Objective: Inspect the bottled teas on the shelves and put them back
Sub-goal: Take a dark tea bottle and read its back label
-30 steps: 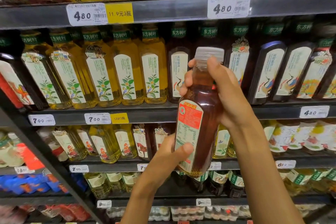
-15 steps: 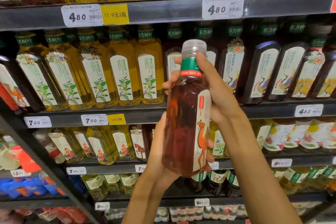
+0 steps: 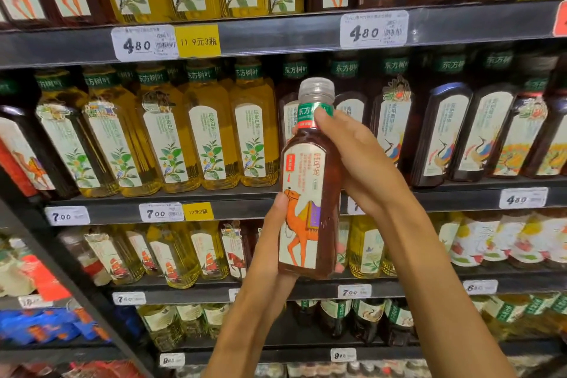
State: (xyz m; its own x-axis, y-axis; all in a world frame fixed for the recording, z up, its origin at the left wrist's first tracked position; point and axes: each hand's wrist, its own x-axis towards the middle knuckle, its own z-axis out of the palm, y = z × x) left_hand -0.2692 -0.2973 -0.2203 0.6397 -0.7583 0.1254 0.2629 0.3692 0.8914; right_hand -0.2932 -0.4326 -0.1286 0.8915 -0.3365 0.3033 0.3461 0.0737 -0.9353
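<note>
Before the shelf edge (image 3: 276, 35), upright camel-label tea bottle (image 3: 308, 209), left hand (image 3: 273, 242) gripping its base, right hand (image 3: 365, 163) seemingly round its shoulder.

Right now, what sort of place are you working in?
Most likely a supermarket drinks aisle: black shelves in tiers, packed with rows of bottled teas, and price tags clipped to the shelf edges, one yellow promo tag among them.
</note>
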